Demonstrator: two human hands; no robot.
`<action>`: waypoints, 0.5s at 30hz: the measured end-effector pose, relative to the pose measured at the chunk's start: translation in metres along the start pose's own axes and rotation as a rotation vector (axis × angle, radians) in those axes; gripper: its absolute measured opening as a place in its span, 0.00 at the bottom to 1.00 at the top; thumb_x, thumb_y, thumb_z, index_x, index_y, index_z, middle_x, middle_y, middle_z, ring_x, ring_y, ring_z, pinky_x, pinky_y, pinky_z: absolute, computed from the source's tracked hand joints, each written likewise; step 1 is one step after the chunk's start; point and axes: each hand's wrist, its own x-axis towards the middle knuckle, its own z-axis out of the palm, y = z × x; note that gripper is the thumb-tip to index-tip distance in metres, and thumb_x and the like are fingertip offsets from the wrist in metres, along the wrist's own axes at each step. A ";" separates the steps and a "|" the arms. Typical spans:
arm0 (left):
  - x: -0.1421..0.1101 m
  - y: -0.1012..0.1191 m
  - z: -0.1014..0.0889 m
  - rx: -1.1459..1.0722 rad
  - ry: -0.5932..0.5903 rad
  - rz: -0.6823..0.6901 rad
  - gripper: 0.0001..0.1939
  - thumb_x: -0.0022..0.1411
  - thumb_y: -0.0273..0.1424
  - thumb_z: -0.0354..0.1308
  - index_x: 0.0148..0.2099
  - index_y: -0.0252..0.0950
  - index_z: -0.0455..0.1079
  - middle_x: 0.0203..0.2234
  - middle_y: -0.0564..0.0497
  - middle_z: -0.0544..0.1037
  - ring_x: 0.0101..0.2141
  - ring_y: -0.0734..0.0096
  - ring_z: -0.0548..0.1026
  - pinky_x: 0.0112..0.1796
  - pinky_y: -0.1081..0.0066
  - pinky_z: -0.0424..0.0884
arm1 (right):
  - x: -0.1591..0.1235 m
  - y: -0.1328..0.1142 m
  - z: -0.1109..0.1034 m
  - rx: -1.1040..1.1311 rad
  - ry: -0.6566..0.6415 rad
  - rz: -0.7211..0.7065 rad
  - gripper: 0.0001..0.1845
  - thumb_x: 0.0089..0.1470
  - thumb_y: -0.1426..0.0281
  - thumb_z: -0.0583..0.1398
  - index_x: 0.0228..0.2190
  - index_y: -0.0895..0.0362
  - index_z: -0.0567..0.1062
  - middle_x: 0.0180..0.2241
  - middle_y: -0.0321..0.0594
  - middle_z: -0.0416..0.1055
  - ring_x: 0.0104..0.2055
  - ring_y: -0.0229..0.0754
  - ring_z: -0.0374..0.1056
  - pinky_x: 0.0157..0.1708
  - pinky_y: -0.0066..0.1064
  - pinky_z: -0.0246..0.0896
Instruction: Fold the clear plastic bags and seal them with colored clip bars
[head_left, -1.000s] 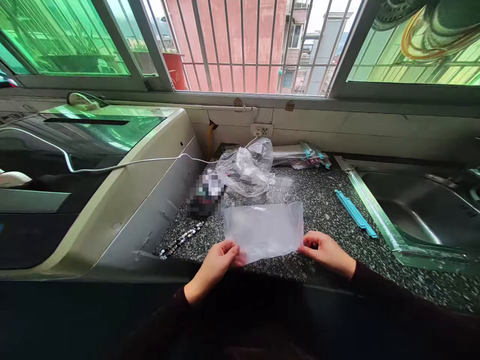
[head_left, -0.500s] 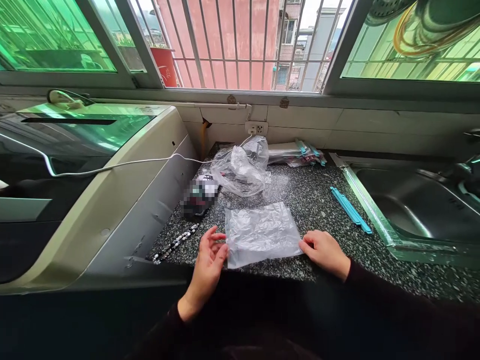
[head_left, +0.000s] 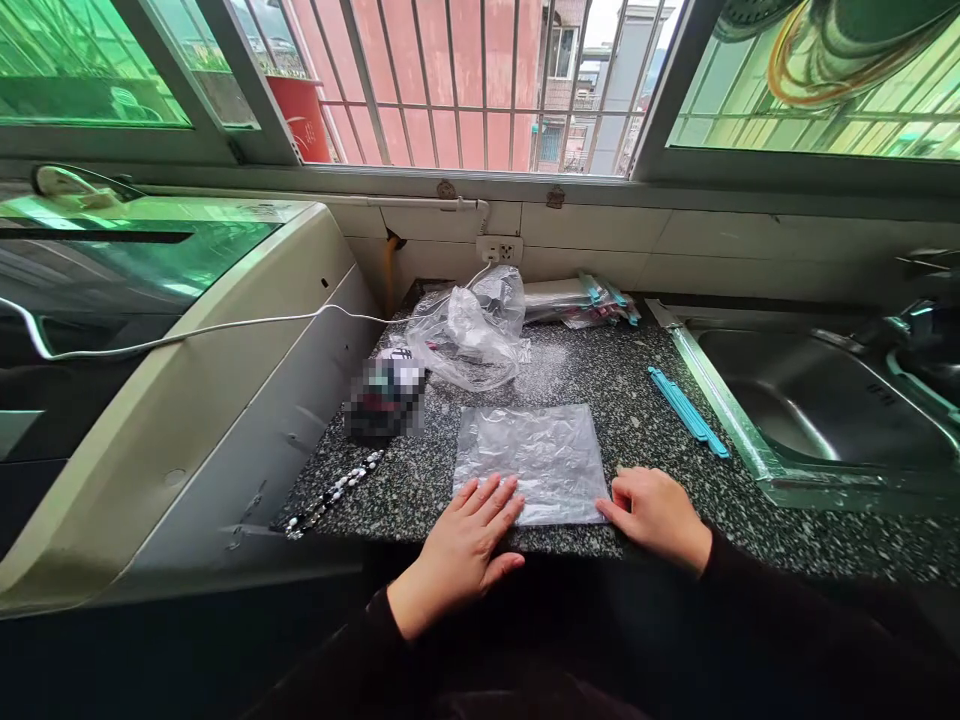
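Note:
A flat, clear plastic bag [head_left: 536, 450] lies slightly wrinkled near the front edge of the speckled countertop [head_left: 630, 400]. My left hand [head_left: 472, 535] rests on its lower left part, palm down with fingers stretched out. At the bag's lower right corner is my right hand [head_left: 652, 510], its fingers curled and the thumb against the corner, pinching it. To the right lie several blue sealing strips [head_left: 688, 412] in a bundle. Behind the flat bag sits a crumpled clear plastic bag [head_left: 472, 335].
A washing machine [head_left: 247, 380] stands at the left, with a white cable [head_left: 285, 318] crossing it to the wall socket [head_left: 500, 249]. A blurred dark object [head_left: 384, 395] with a beaded strap [head_left: 337, 492] is nearby. Packed bags [head_left: 577, 300] lie by the wall; a sink [head_left: 817, 390] is at right.
My left hand has moved from the bag's left edge onto its lower left part and flattened out. The bag now lies flatter and straighter. My right hand stays at its corner. The view has shifted slightly.

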 end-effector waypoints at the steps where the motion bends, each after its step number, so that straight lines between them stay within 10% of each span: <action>1: 0.000 0.000 -0.002 -0.007 -0.005 0.011 0.32 0.61 0.48 0.43 0.61 0.34 0.55 0.59 0.45 0.60 0.58 0.57 0.57 0.56 0.60 0.52 | 0.001 -0.001 -0.004 -0.007 0.046 -0.013 0.19 0.52 0.63 0.56 0.14 0.57 0.64 0.17 0.36 0.63 0.22 0.36 0.56 0.27 0.30 0.43; 8: 0.018 0.003 -0.006 -0.161 -0.092 0.078 0.34 0.58 0.52 0.45 0.60 0.39 0.56 0.60 0.45 0.58 0.59 0.52 0.55 0.56 0.53 0.51 | 0.038 -0.017 -0.003 0.010 0.178 -0.292 0.10 0.56 0.69 0.53 0.26 0.58 0.70 0.26 0.41 0.68 0.30 0.40 0.57 0.34 0.32 0.47; 15: 0.007 0.006 -0.007 -0.246 -0.164 0.056 0.35 0.54 0.47 0.55 0.61 0.43 0.53 0.60 0.46 0.58 0.59 0.52 0.55 0.56 0.51 0.50 | 0.066 0.027 0.017 -0.125 0.049 -0.090 0.09 0.54 0.71 0.54 0.24 0.59 0.70 0.25 0.42 0.68 0.30 0.41 0.58 0.31 0.32 0.46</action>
